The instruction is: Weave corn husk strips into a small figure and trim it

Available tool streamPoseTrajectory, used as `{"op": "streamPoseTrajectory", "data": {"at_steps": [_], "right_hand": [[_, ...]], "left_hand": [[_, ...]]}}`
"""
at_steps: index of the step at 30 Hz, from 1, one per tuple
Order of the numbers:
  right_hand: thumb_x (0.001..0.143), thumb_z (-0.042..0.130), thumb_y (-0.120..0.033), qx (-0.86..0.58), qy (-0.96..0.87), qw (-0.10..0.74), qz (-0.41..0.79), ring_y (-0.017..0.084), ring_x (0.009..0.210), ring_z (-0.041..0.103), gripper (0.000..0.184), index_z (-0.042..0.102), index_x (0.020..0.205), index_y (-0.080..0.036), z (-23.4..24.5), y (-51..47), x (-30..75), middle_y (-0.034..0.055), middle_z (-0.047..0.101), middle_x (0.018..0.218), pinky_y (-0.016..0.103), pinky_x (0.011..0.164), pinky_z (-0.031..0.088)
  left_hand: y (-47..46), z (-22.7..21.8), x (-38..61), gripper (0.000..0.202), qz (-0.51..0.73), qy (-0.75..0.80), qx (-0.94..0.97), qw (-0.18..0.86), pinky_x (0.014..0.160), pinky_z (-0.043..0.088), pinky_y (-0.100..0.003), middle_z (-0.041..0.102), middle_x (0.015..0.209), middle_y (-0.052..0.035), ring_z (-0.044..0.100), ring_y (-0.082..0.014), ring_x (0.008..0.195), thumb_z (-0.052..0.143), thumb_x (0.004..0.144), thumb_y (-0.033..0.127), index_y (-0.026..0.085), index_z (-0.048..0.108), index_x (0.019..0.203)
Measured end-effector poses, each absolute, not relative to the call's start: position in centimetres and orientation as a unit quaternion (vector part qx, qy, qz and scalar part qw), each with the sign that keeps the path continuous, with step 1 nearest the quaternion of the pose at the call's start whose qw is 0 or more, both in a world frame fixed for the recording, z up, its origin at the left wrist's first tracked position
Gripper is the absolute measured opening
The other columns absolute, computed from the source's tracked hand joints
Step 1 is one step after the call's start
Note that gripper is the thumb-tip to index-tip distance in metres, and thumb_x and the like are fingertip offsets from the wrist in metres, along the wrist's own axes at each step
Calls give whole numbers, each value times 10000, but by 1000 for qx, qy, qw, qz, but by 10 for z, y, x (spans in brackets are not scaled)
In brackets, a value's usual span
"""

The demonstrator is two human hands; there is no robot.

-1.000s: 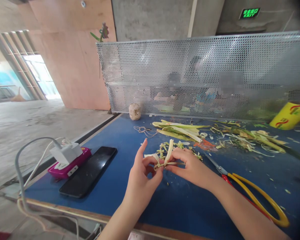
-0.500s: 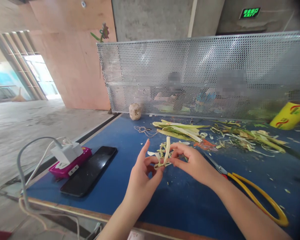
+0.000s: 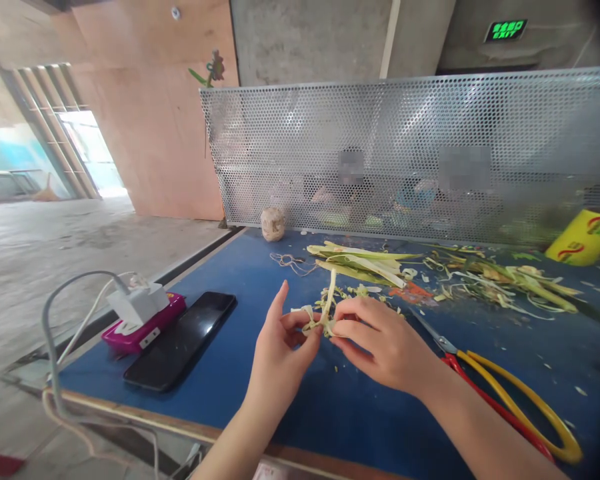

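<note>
Between thumb and fingers, my left hand [image 3: 285, 353] pinches a small piece of folded pale leaf strips [image 3: 329, 300], one strip standing upright. My right hand [image 3: 385, 347] has its fingers closed at the right side of the same piece, seemingly on a thin strip end. Behind the hands lie small green-white trimmings [image 3: 363, 291]. To the right, a pair of scissors [image 3: 515, 393] with red and yellow handles rests on the blue table [image 3: 220, 413], partly behind my right forearm.
Long leaf stalks [image 3: 360, 259] and shredded strips [image 3: 510, 283] lie further back. A black phone [image 3: 180, 343], a magenta power strip [image 3: 147, 330] with chargers, a twine ball [image 3: 273, 224] and a yellow roll [image 3: 585, 237] are around. A perforated metal screen [image 3: 290, 153] stands behind, people beyond it.
My right hand has turned and lowered, its fingers now closed beside the lower part of the piece. The upright strip tilts slightly differently. My left hand keeps its pinch.
</note>
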State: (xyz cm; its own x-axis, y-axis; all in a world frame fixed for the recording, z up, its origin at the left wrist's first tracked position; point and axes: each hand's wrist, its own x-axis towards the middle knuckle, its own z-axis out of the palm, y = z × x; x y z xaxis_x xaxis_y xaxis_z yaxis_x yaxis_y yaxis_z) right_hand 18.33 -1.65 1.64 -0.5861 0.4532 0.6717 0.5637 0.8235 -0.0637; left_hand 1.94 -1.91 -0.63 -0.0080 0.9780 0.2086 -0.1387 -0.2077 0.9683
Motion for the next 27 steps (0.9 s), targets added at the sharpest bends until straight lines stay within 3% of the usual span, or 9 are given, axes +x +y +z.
{"op": "streamPoseTrajectory", "data": {"at_steps": [6,11,14,19,24,27], "right_hand": [[809,510,-147,-282,-867,409,51,159,978,567,166,554,953,-218,9,-17,177,50,633,981,309,862,468],[821,511,-159,-305,-846,430,83,154,942,582,174,570,968,-230,9,-14,177,36,642,957,305,854,474],[832,485,-128,-308,-839,440,93,146,895,585,155,585,903,-223,8,-12,176,37,625,921,279,802,483],[790,536,-124,-356,-796,469,139,115,674,538,93,547,802,-216,6,-12,173,12,565,803,218,562,462],[756,558,-118,-381,-765,483,190,120,675,539,138,510,834,-221,5,-12,172,-3,545,774,222,572,450],[744,564,-123,-392,-760,482,192,121,665,532,136,511,824,-219,7,-11,171,-7,544,758,225,575,439]], "left_hand": [[-21,-10,20,996,553,382,538,509,601,453,-233,647,778,-9,596,-122,649,653,661,173,217,-9,1404],[-20,-11,20,989,555,374,538,512,665,458,-247,654,753,3,592,-112,645,646,684,179,225,-31,1403],[-19,-12,20,1026,547,380,538,516,640,450,-237,658,753,10,578,-106,634,654,694,188,246,-95,1392],[-22,-9,21,1064,531,362,554,528,639,442,-233,658,769,14,561,-98,644,646,707,173,251,-185,1368],[-27,-4,23,1011,532,337,554,545,720,448,-255,665,781,4,584,-111,729,608,753,210,218,-193,1369],[-26,-5,23,936,539,341,556,533,677,433,-230,652,735,12,557,-93,665,554,802,252,205,-185,1373]]}}
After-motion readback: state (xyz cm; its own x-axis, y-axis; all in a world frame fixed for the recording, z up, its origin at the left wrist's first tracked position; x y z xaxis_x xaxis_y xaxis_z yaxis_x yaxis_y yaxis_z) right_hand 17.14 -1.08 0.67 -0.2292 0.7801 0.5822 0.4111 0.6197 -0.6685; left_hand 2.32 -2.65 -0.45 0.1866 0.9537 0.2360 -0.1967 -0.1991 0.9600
